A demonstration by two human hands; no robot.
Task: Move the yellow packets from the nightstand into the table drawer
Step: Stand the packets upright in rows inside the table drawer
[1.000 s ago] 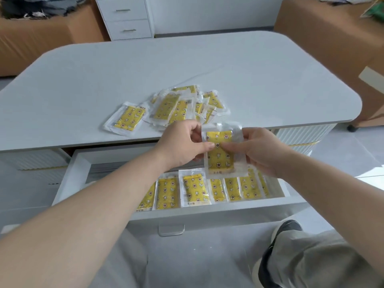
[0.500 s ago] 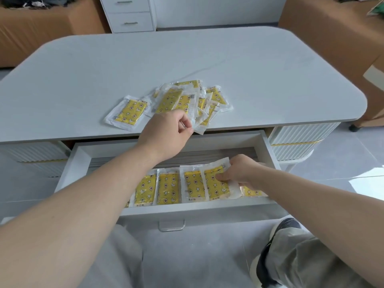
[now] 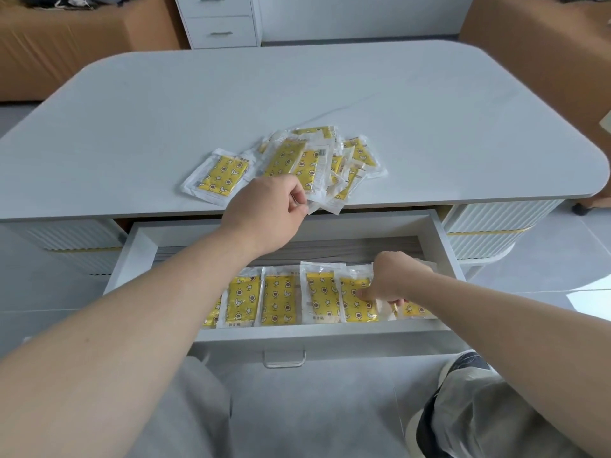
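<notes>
A loose pile of yellow packets (image 3: 317,160) in clear wrappers lies near the front edge of the grey table top (image 3: 429,127). One packet (image 3: 220,175) sits apart at the pile's left. My left hand (image 3: 267,213) pinches the near corner of a packet at the front of the pile. Below, the white drawer (image 3: 317,335) stands pulled out, with a row of several yellow packets (image 3: 277,299) laid side by side along its front. My right hand (image 3: 393,280) is inside the drawer, fingers curled on the packet (image 3: 355,300) at the right of the row.
A white chest of drawers (image 3: 220,21) stands behind the table. Brown covered furniture (image 3: 66,44) sits at the far left and brown covered furniture (image 3: 545,44) at the far right. My knees and a dark shoe (image 3: 463,368) are below the drawer front and its metal handle (image 3: 284,360).
One second ago both hands held a packet above the drawer. My right hand carried it down into the row. My left hand went up to the pile and pinched another packet.
</notes>
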